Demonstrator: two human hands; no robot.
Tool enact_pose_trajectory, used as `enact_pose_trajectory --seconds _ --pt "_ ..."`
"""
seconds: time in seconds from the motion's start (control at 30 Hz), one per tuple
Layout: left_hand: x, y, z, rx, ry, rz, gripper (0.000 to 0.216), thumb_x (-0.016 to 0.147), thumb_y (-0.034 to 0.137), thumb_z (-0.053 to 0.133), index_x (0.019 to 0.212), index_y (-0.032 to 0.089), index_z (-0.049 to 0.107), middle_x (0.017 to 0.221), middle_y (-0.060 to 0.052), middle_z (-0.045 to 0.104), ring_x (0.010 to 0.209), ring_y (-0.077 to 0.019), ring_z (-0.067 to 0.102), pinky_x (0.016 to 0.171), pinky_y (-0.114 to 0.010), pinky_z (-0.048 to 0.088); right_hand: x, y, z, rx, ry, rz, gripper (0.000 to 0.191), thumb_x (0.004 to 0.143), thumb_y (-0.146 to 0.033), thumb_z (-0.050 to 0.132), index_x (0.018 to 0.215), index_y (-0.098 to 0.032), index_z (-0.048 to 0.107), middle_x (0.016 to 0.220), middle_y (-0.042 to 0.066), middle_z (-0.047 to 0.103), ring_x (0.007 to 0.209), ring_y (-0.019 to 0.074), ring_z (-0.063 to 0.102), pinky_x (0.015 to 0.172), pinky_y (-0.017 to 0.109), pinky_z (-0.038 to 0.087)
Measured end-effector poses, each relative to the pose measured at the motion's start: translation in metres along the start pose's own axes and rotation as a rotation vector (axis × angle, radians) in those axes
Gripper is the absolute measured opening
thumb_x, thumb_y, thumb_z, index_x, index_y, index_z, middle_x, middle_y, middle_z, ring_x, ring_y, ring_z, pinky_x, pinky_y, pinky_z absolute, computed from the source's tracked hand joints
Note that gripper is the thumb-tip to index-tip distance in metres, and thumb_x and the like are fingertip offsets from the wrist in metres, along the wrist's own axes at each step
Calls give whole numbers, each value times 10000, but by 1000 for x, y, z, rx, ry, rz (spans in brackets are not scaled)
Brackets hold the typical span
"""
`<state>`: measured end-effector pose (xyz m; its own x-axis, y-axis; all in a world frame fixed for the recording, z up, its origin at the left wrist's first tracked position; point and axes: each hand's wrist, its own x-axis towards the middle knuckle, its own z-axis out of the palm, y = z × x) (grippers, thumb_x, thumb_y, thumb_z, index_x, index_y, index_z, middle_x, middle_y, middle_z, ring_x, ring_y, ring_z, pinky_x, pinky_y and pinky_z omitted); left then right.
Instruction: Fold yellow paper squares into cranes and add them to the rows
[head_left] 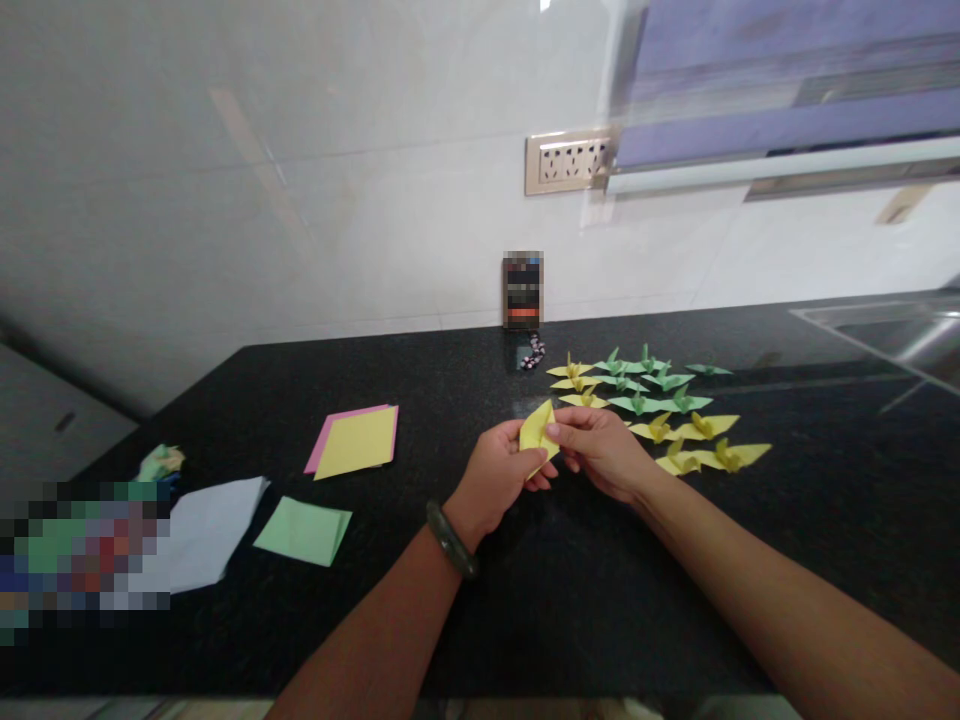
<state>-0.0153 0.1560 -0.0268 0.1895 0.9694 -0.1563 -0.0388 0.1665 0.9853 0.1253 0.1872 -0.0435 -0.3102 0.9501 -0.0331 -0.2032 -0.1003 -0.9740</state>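
Note:
A partly folded yellow paper piece (538,430) is held above the black countertop (570,590) between both hands. My left hand (495,477) pinches its lower left side and wears a dark bangle at the wrist. My right hand (600,450) pinches its right edge with thumb and fingers closed. Just beyond my right hand lie several finished paper cranes, yellow ones (701,445) in the nearer rows and green ones (649,385) behind them.
Flat paper sheets lie to the left: a yellow sheet on a pink one (358,441), a green sheet (304,531), a pale blue sheet (210,530) and a crumpled green scrap (160,462). A small box (523,291) leans on the wall. A sink (900,335) sits far right.

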Motion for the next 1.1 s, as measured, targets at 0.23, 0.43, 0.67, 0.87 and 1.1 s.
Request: enact_pose_trajectory --seconds 0.23,0.43,0.67,0.87,1.1 --pt "-1 0 3 19 19 11 212 676 94 539 888 98 552 546 2 596 424 -74 516 438 -179 400 1 2 4 19 69 -4 211 594 -311 739 679 -129 675 568 6 613 371 38 409 328 173 267" --pt "-1 -2 7 36 49 46 212 672 84 534 882 101 557 560 2 587 476 -91 538 458 -193 435 1 8 7 11 153 -21 230 561 -314 757 650 -130 653 542 -3 603 373 47 425 333 180 290" --pt "0 -8 7 114 103 119 129 721 218 571 803 117 567 543 16 556 454 -79 513 427 -175 407 -2 9 13 38 213 -18 249 529 -334 768 610 -138 637 497 -8 589 340 49 404 317 190 269" --pt "0 -7 3 155 90 93 134 706 227 590 781 117 579 506 30 532 411 -69 457 407 -176 355 -2 4 13 54 183 22 239 492 -301 783 595 -143 637 499 -16 586 342 45 400 314 185 262" --pt "-3 0 2 180 22 45 85 692 200 587 723 126 559 490 39 511 403 -60 426 405 -175 328 -2 0 7 79 68 53 207 517 -284 777 598 -137 658 501 -18 583 343 25 383 323 169 251"
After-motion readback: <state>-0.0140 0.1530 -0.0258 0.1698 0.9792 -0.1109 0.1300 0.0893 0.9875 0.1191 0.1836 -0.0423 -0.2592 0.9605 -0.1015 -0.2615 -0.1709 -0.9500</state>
